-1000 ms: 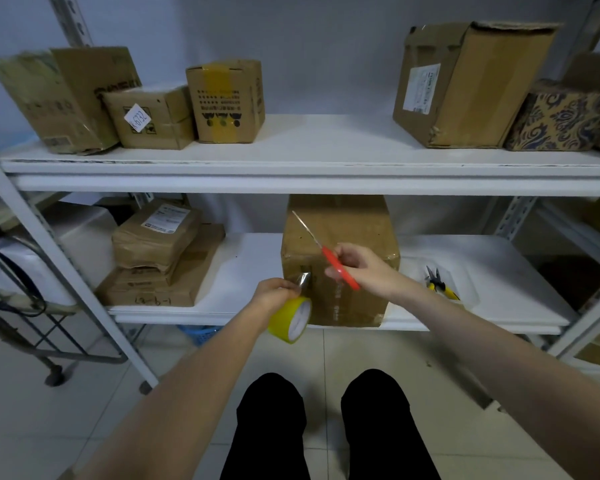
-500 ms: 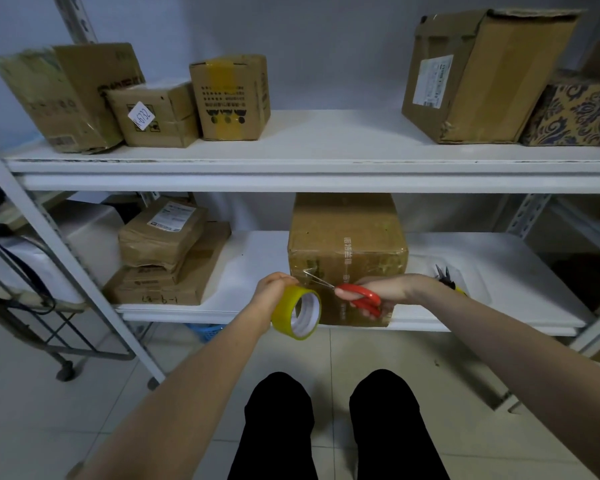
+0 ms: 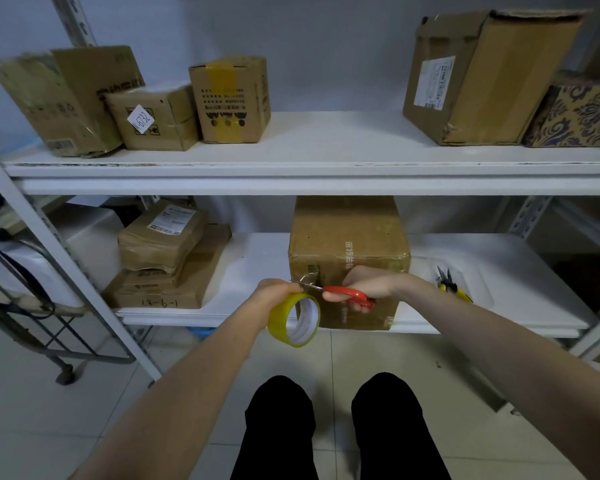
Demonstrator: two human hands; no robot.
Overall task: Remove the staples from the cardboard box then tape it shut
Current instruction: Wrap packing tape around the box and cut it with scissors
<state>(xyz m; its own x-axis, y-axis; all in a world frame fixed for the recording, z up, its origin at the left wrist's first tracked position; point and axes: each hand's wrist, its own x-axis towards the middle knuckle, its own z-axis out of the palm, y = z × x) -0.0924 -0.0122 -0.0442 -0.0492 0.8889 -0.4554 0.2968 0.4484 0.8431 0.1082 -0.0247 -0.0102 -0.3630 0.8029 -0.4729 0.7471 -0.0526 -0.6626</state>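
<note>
Cardboard box (image 3: 347, 244): brown, at the front edge of the lower shelf (image 3: 516, 271), near its middle; top rear cut off by the upper shelf (image 3: 326, 168). Staples: not discernible.
Tape roll (image 3: 293, 320), yellow: before the box's front face; left hand (image 3: 274, 293) grips it from above, fingers curled round it.
Scissors (image 3: 347, 293), red-handled: right hand (image 3: 371, 285), fingers clamped on the handles; blades point left to a crumpled tape end; blade gap unclear.
Pliers (image 3: 447, 284), yellow-handled: right of the box, handles partly hidden by the forearm.

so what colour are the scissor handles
Red, seen in the head view: the scissors are held in the right hand.
</note>
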